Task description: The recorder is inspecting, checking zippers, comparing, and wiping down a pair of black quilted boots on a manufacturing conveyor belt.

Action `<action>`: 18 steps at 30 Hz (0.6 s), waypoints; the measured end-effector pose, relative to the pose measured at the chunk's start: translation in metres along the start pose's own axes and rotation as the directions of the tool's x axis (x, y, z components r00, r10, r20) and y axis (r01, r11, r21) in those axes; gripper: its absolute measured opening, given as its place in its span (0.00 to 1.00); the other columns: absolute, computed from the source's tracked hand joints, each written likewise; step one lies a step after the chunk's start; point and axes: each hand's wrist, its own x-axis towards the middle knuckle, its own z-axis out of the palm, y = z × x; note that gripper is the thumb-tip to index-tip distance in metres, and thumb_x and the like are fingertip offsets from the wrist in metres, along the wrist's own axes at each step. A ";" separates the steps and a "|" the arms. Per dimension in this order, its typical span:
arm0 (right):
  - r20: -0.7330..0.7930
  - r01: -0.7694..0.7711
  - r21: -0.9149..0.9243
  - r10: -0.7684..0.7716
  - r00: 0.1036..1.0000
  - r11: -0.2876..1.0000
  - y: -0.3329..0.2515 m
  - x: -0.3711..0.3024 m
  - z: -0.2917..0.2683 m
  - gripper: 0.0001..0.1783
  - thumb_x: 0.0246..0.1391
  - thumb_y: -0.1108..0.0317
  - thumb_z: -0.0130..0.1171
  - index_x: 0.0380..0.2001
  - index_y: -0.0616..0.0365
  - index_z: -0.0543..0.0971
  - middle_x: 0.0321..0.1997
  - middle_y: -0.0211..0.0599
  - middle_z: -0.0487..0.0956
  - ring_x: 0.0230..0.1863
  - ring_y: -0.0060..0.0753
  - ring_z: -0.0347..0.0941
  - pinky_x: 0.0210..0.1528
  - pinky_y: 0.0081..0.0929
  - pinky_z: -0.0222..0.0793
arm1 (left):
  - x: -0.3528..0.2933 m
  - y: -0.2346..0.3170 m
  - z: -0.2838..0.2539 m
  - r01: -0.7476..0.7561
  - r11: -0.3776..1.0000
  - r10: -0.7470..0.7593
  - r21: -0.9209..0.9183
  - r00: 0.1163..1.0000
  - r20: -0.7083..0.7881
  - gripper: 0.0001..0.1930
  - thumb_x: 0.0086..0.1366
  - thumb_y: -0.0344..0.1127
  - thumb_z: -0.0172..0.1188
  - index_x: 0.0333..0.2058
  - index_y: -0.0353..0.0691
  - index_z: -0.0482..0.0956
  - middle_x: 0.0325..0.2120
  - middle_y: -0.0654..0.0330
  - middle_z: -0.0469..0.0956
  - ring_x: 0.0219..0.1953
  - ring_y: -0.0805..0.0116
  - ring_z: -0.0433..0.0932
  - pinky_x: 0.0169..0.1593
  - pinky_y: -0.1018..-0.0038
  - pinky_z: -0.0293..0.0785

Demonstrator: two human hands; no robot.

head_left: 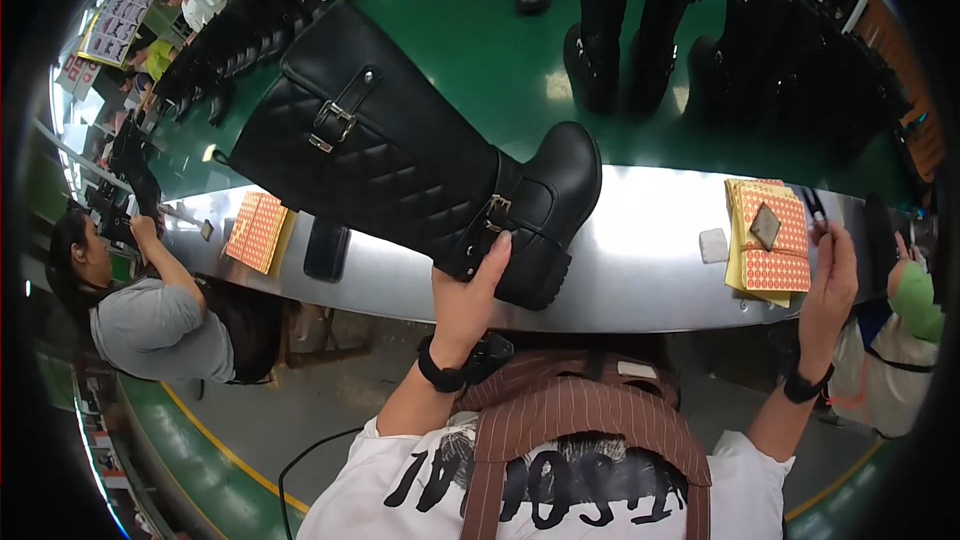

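A tall black boot (400, 160) with a quilted shaft and metal buckles lies tilted across the middle, its toe to the right. My left hand (466, 290) is closed round its ankle and heel, with the thumb on the strap near the lower buckle. On the right, my right hand (832, 265) pinches a slim dark tool (815, 206) whose kind I cannot make out. Just left of that hand is a stack of sticker sheets (785, 265), red-and-white on yellow backing, with a dark diamond-shaped piece (766, 226) on it.
The metal bench edge (640, 240) borders a green conveyor (480, 40). Several black boots (598, 30) stand at the far right, with more at the far left. On the bench lie a pale square block (713, 246), a black phone-like object (326, 248) and more sticker sheets (258, 232). Co-workers sit on both sides.
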 end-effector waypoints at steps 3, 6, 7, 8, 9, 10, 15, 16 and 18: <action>0.453 -0.166 0.265 0.030 0.891 0.950 -0.079 -0.029 0.020 0.12 0.62 0.76 0.44 0.45 0.63 0.75 0.36 0.39 0.77 0.34 0.30 0.72 0.39 0.24 0.66 | -0.012 -0.004 -0.009 0.010 0.997 -0.010 0.074 1.000 -0.009 0.08 0.63 0.32 0.63 0.35 0.31 0.81 0.26 0.65 0.80 0.29 0.80 0.74 0.35 0.78 0.70; 0.671 -0.313 0.379 -0.026 0.741 0.871 -0.111 -0.055 0.074 0.09 0.57 0.69 0.59 0.34 0.64 0.73 0.28 0.41 0.74 0.27 0.33 0.70 0.32 0.27 0.67 | -0.017 -0.012 -0.011 -0.005 0.990 0.005 0.142 1.000 0.001 0.09 0.63 0.32 0.64 0.35 0.30 0.81 0.25 0.63 0.81 0.28 0.79 0.75 0.35 0.78 0.71; 0.642 -0.242 0.422 -0.099 0.761 0.874 -0.116 -0.063 0.091 0.12 0.54 0.67 0.63 0.32 0.64 0.72 0.26 0.40 0.72 0.25 0.34 0.69 0.30 0.28 0.67 | -0.019 -0.016 -0.012 0.003 0.990 -0.003 0.141 1.000 0.002 0.09 0.63 0.32 0.64 0.35 0.30 0.81 0.25 0.63 0.81 0.28 0.79 0.75 0.35 0.78 0.71; 0.606 -0.193 0.423 -0.118 0.787 0.885 -0.117 -0.070 0.105 0.15 0.54 0.62 0.64 0.30 0.63 0.72 0.24 0.40 0.72 0.24 0.37 0.69 0.30 0.29 0.67 | -0.021 -0.019 -0.013 0.018 0.988 -0.018 0.152 1.000 0.002 0.09 0.63 0.32 0.63 0.35 0.30 0.81 0.25 0.63 0.81 0.29 0.79 0.75 0.35 0.78 0.71; 0.610 -0.200 0.420 -0.112 0.785 0.885 -0.119 -0.074 0.113 0.15 0.54 0.62 0.64 0.30 0.63 0.72 0.24 0.40 0.72 0.24 0.37 0.69 0.30 0.29 0.67 | -0.023 -0.022 -0.015 0.034 0.986 -0.034 0.166 0.999 -0.001 0.09 0.63 0.32 0.63 0.36 0.30 0.81 0.26 0.62 0.81 0.29 0.79 0.75 0.36 0.77 0.71; 0.616 -0.178 0.365 -0.093 0.782 0.914 -0.121 -0.077 0.119 0.17 0.54 0.60 0.64 0.29 0.63 0.72 0.24 0.41 0.72 0.24 0.39 0.70 0.30 0.30 0.68 | -0.024 -0.026 -0.017 0.039 0.985 -0.040 0.168 0.999 0.003 0.09 0.63 0.32 0.63 0.36 0.30 0.81 0.26 0.62 0.81 0.29 0.79 0.75 0.36 0.77 0.71; 0.530 -0.114 0.398 -0.127 0.838 0.910 -0.128 -0.087 0.136 0.15 0.55 0.58 0.64 0.31 0.60 0.76 0.24 0.41 0.76 0.24 0.41 0.74 0.27 0.33 0.67 | -0.027 -0.033 -0.021 0.004 0.990 -0.004 0.140 1.000 -0.005 0.08 0.63 0.31 0.63 0.35 0.30 0.81 0.26 0.62 0.82 0.29 0.77 0.76 0.36 0.77 0.72; 0.533 -0.118 0.392 -0.120 0.837 0.912 -0.129 -0.089 0.139 0.15 0.55 0.58 0.64 0.31 0.60 0.76 0.24 0.41 0.76 0.24 0.41 0.74 0.27 0.33 0.67 | -0.027 -0.033 -0.021 0.010 0.990 -0.010 0.138 1.000 -0.001 0.08 0.63 0.31 0.63 0.35 0.30 0.81 0.26 0.62 0.82 0.29 0.77 0.76 0.36 0.77 0.72; 0.449 -0.053 0.390 -0.140 0.882 0.919 -0.131 -0.091 0.143 0.13 0.54 0.59 0.64 0.30 0.58 0.77 0.22 0.39 0.75 0.21 0.40 0.73 0.25 0.33 0.66 | -0.026 -0.032 -0.022 0.028 0.992 -0.028 0.126 1.000 -0.007 0.07 0.63 0.31 0.64 0.35 0.31 0.82 0.27 0.62 0.82 0.30 0.77 0.77 0.37 0.77 0.72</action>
